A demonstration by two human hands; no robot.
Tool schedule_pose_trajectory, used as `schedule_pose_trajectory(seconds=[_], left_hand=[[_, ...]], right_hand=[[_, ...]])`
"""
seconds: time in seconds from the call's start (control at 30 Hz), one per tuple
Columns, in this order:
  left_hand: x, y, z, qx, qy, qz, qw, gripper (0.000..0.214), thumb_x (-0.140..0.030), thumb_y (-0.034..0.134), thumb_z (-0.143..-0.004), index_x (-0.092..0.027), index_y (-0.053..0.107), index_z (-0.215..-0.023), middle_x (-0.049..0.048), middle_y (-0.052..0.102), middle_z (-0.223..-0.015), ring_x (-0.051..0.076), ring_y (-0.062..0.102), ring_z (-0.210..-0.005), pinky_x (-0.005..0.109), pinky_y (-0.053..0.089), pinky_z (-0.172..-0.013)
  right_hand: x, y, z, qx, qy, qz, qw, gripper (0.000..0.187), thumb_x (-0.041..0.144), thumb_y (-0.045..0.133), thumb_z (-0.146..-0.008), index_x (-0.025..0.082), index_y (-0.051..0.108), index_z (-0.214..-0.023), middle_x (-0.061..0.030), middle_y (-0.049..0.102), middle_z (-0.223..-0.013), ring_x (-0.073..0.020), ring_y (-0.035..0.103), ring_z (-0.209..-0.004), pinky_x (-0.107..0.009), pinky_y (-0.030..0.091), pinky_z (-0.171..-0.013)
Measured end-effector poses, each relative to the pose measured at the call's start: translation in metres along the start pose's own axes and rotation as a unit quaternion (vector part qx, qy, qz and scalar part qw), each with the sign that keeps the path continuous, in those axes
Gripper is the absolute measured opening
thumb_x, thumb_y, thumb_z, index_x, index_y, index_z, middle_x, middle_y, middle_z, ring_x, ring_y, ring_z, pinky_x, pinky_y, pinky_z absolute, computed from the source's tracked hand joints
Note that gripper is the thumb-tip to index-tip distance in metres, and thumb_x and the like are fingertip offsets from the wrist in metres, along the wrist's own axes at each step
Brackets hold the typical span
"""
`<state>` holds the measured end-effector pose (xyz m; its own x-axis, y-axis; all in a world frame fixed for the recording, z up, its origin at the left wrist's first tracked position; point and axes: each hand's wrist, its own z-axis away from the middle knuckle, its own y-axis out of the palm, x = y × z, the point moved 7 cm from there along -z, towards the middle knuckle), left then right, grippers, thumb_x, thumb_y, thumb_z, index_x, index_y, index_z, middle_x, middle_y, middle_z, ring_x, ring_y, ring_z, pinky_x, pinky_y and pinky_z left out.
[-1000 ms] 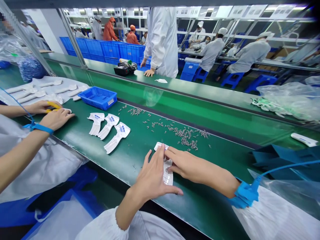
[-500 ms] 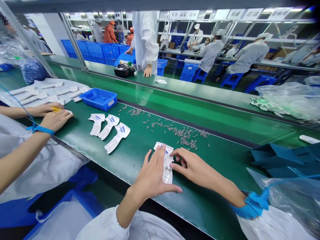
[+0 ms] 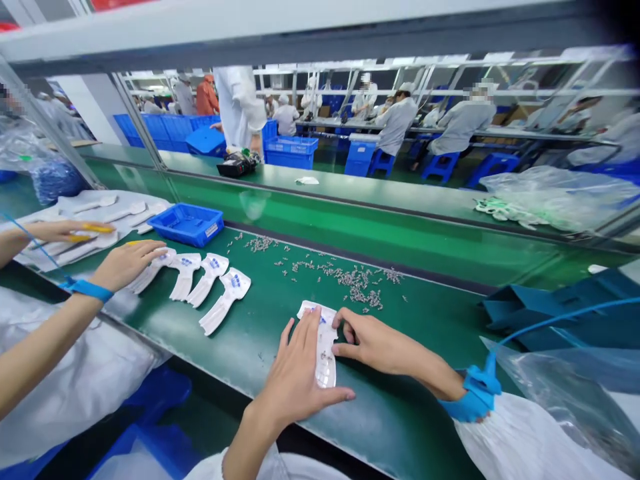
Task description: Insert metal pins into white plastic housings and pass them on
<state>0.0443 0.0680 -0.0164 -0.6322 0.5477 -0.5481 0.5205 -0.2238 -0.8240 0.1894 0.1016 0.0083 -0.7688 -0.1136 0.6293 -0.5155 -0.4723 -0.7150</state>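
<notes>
- Green tabletop (image 3: 400,427): it runs across the view beneath the white part, and a slip here drops small pieces over its near edge.
- Blue bin (image 3: 186,222): it sits well left of the white part, near a co-worker's hand (image 3: 127,264) and a yellow-handled tool (image 3: 93,228).
- Spare parts (image 3: 215,287): this row lies left of the white part, close enough to be knocked by a careless elbow.
- Metal bits (image 3: 356,285): they lie scattered just beyond the white part, and a wide hand sweep could scatter them further.
- White part (image 3: 325,347): it lies flat on the belt, between both hands.
- Left hand (image 3: 295,380): spread, fingers pressing on the part, so heavy pressure could bend it.
- Right hand (image 3: 380,350): fingers curled at the part's right edge; pinch cannot be told.
</notes>
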Motion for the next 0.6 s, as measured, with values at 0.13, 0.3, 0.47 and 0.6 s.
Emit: schedule_pose_trajectory(seconds=[0.13,0.3,0.47,0.6], left_hand=[[0.001,-0.011,0.020,-0.021,-0.019,-0.006,1.000,0.096,-0.039,0.068,-0.088,-0.035,0.000,-0.156,0.0071,0.024,-0.162,0.032,0.025,-0.148,0.054,0.031,-0.116],[-0.001,-0.008,0.021,-0.096,-0.063,-0.045,0.992,0.064,-0.037,0.052,-0.097,-0.035,0.023,-0.153,0.0084,0.039,-0.154,0.034,0.043,-0.135,0.053,0.048,-0.101],[0.007,0.004,0.008,-0.150,-0.074,-0.088,0.982,0.047,-0.028,0.046,-0.099,-0.030,0.038,-0.146,0.0120,0.044,-0.146,0.033,0.053,-0.118,0.050,0.052,-0.090],[0.019,-0.015,-0.001,-0.143,-0.052,-0.093,0.984,0.042,-0.033,0.052,-0.097,-0.031,0.046,-0.139,0.0120,0.041,-0.146,0.030,0.057,-0.112,0.048,0.053,-0.088]], right_hand=[[-0.056,-0.048,0.014,-0.202,0.035,0.103,0.973,0.030,0.035,0.043,-0.097,0.018,0.057,-0.118,-0.0122,0.064,-0.113,-0.0268,0.060,-0.101,-0.038,0.045,-0.087],[-0.136,-0.068,0.031,-0.270,0.151,0.248,0.918,0.034,0.027,0.042,-0.095,0.014,0.060,-0.121,-0.0180,0.060,-0.120,-0.0345,0.059,-0.105,-0.045,0.046,-0.086],[-0.137,-0.058,0.028,-0.287,0.089,0.225,0.927,0.026,0.020,0.037,-0.097,0.018,0.063,-0.102,-0.0103,0.062,-0.099,-0.0246,0.062,-0.092,-0.035,0.047,-0.080],[-0.124,-0.055,0.028,-0.330,0.060,0.199,0.921,0.021,0.023,0.041,-0.098,0.020,0.062,-0.097,-0.0082,0.061,-0.097,-0.0237,0.060,-0.091,-0.034,0.046,-0.076]])
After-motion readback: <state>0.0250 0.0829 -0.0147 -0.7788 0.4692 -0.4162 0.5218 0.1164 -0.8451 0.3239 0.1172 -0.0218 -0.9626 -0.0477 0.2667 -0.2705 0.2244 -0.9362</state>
